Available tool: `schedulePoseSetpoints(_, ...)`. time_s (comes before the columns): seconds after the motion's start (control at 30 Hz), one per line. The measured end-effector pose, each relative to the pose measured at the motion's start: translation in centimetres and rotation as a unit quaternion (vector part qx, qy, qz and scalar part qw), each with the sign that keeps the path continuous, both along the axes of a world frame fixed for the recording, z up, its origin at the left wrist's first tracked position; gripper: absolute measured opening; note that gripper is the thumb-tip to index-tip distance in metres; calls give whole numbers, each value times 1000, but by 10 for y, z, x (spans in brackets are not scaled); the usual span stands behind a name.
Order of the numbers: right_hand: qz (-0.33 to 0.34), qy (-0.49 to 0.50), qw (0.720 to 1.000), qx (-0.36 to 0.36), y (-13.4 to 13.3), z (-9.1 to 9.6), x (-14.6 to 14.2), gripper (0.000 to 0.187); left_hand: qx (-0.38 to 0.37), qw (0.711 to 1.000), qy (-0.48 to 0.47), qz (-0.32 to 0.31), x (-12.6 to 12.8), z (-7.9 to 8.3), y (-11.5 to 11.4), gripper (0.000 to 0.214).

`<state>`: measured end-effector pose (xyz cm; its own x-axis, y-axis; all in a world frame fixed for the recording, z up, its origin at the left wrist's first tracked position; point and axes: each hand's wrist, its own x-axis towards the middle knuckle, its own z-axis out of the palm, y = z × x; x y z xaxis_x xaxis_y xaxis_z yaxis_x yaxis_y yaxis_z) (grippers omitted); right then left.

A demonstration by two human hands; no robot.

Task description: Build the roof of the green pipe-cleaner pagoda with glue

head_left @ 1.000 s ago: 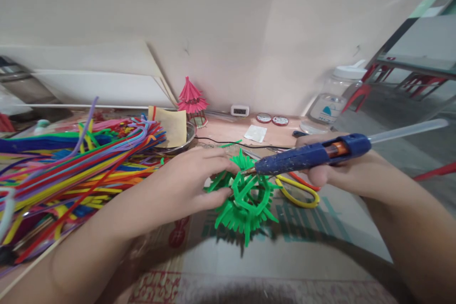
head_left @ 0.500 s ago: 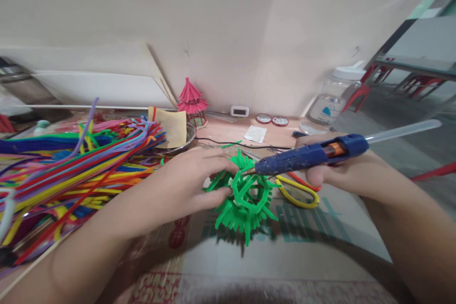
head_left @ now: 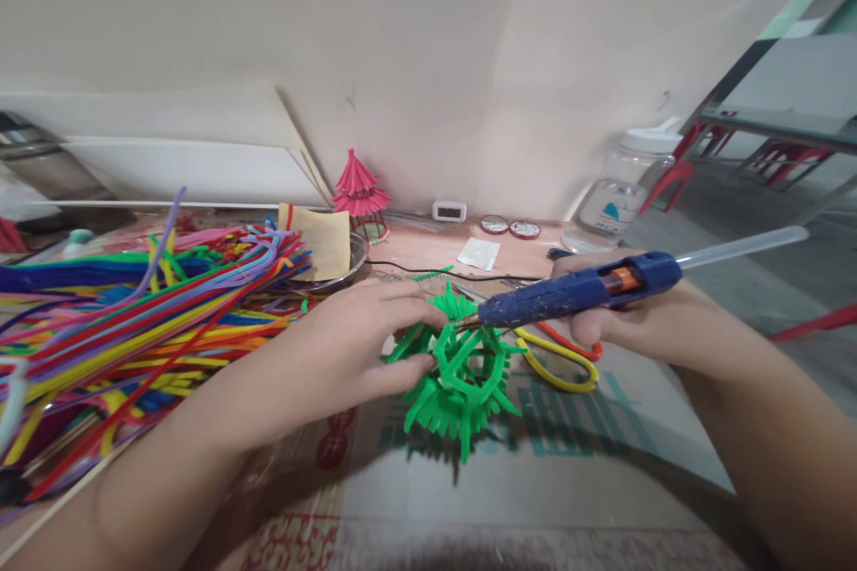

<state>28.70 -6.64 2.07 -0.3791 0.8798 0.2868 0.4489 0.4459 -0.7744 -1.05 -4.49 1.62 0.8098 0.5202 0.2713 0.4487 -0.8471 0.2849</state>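
My left hand (head_left: 375,335) grips the left side of a green pipe-cleaner model (head_left: 469,384), which has a hexagonal frame on top and fringed strands spreading below. My right hand (head_left: 622,321) is wrapped round a blue hot glue gun (head_left: 549,299). A clear glue stick (head_left: 743,248) sticks out of the gun's back end. The metal nozzle (head_left: 467,321) points left and meets, or nearly meets, the top of the green frame; exact contact is unclear. Scissors with yellow and red handles (head_left: 562,375) lie just right of the model, partly under the gun.
Many coloured pipe cleaners (head_left: 167,303) are heaped at the left. Farther back stand a pink pagoda model (head_left: 361,192), a small digital clock (head_left: 449,211), two round red-rimmed tins (head_left: 509,226) and a clear bottle (head_left: 612,192). A black cord (head_left: 415,269) crosses behind my hands.
The glue gun has shifted very slightly, its back end a little left. My left hand and the green model hold nearly the same place.
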Motion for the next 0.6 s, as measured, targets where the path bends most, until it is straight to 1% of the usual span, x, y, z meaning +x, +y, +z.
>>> schedulePoseSetpoints(0.1, 6, 8, 1000, 3, 0, 3, -2, 36, 3, 1000, -2, -2, 0, 0, 1, 20)
schedulePoseSetpoints(0.23, 56, 4, 998, 17, 1, 10, -6, 42, -3, 1000, -8, 4, 0, -1, 2, 21)
schedulePoseSetpoints(0.3, 72, 3, 997, 12, 1, 8, -4, 44, -23, 1000, -12, 11, 0, -2, 3, 21)
schedulePoseSetpoints(0.37, 75, 15, 997, -5, 3, 2, 1, 43, -54, 998, -16, 19, 0, -4, 8, 22)
schedulePoseSetpoints(0.47, 52, 40, 998, -23, 13, -15, 11, 43, -114, 993, -16, 34, -1, -6, 18, 25)
schedulePoseSetpoints(0.53, 10, 68, 997, -39, 26, -28, 16, 46, -151, 987, -5, 45, -1, -7, 25, 25)
schedulePoseSetpoints(0.6, -53, 74, 994, -60, 40, -41, 18, 46, -175, 983, 9, 49, -2, -5, 30, 24)
